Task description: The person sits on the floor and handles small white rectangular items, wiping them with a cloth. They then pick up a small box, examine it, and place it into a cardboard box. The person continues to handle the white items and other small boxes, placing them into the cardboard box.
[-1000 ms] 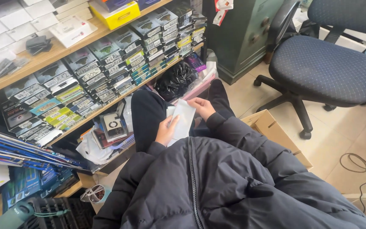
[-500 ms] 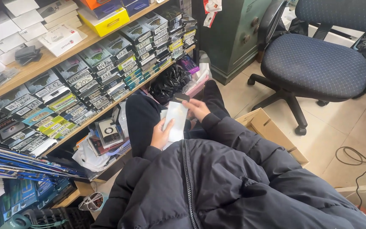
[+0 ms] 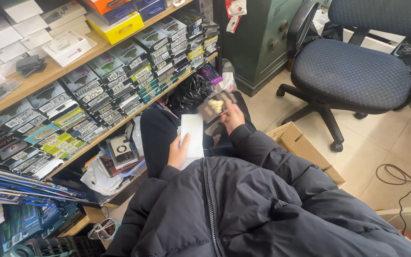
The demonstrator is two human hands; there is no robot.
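Note:
I sit in a black puffer jacket with my lap in front of a wooden shelf (image 3: 58, 71). My left hand (image 3: 178, 153) holds a flat white pack (image 3: 192, 135) upright on my lap. My right hand (image 3: 234, 115) grips a small dark packet with a gold picture (image 3: 215, 105), lifted a little beyond the white pack. A black plastic bag (image 3: 191, 93) lies on the floor just past my knees.
Rows of small boxed packs (image 3: 120, 71) fill the shelf at left, with white and yellow boxes above. A blue swivel chair (image 3: 353, 71) stands at the right, a green metal cabinet (image 3: 258, 43) behind it. A cardboard box (image 3: 305, 152) sits by my right side; cables (image 3: 400, 181) lie on the floor.
My right hand has come off the white pack and lifted a dark packet up and forward. The left hand keeps hold of the white pack.

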